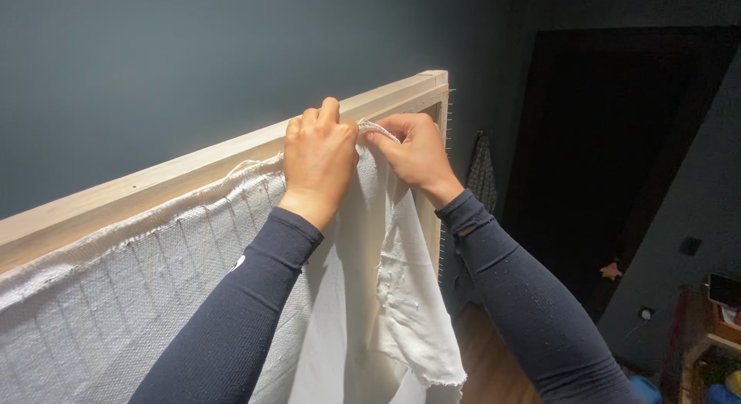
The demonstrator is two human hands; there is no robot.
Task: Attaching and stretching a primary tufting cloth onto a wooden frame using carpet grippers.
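A large wooden frame (193, 169) stands upright before a dark grey-blue wall. White woven cloth (116, 296) hangs from its top bar, stretched across the left part. My left hand (318, 153) and my right hand (417, 151) both grip the cloth's top edge (376, 129) close together at the top bar, near the frame's right corner. Below my hands a loose flap of cloth (409, 296) hangs down with a frayed edge. Both arms wear dark long sleeves.
The frame's right post (444, 118) carries a row of small nails. Beyond it is a dark doorway (610, 165), a patterned cloth hanging on the wall (482, 176), wooden floor (494, 365), and shelves with assorted items (718, 327) at the lower right.
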